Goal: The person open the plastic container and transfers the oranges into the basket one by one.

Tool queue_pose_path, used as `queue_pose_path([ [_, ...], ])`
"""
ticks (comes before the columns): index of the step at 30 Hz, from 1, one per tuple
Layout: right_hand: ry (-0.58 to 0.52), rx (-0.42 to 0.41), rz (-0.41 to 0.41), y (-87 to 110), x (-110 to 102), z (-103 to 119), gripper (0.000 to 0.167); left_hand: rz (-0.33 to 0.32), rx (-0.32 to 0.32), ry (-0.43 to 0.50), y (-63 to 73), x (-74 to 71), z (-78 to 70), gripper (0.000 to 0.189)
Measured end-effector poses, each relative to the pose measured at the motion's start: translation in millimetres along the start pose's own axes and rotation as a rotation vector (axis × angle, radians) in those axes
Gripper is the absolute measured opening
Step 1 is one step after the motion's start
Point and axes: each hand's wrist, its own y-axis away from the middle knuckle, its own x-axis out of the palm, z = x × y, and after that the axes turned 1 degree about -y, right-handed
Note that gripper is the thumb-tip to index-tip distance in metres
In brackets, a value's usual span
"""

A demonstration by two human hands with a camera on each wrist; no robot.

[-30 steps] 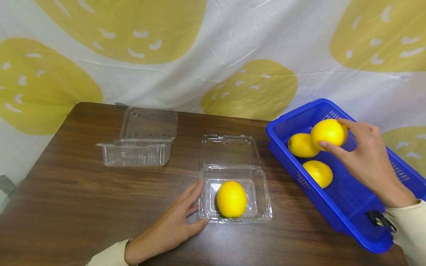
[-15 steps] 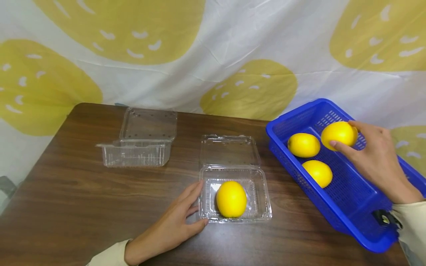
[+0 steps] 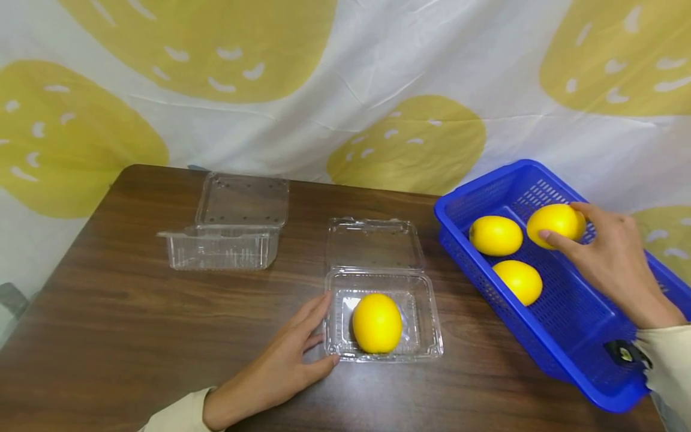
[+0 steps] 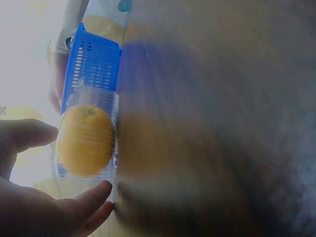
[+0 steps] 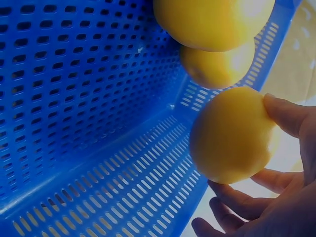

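Observation:
My right hand (image 3: 615, 258) pinches a yellow orange (image 3: 556, 224) between thumb and fingers, over the blue basket (image 3: 561, 360). Two more oranges sit in the basket: one farther back (image 3: 495, 235), one nearer its left wall (image 3: 519, 282). In the right wrist view the held orange (image 5: 232, 136) lies against thumb and fingertips, just below the other two. My left hand (image 3: 286, 354) touches the left side and front corner of a clear plastic clamshell box (image 3: 426, 336), its fingers fairly straight. One orange (image 3: 376, 323) sits inside this box, whose lid (image 3: 373, 243) lies back.
Another clear clamshell (image 3: 221, 249) stands at the back left with its lid raised, nothing visible inside. The wooden table (image 3: 162, 336) meets a white curtain (image 3: 302, 144) printed with yellow shapes. A black item (image 3: 626, 354) shows at the right cuff.
My right hand has carried its orange a little right and nearer, away from the other two in the basket. The left hand and both boxes stay in place.

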Motion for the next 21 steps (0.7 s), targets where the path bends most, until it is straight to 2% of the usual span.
queue_pose_path([
  [11, 0.028, -0.005, 0.024, -1.7, 1.5, -3.9, 0.077, 0.000, -0.004, -0.007, -0.1, -0.3, -1.5, 0.094],
  [21, 0.075, 0.029, 0.070, -0.8, 4.0, -6.0, 0.082, 0.002, 0.001, -0.002, -0.5, 0.1, -1.3, 0.094],
])
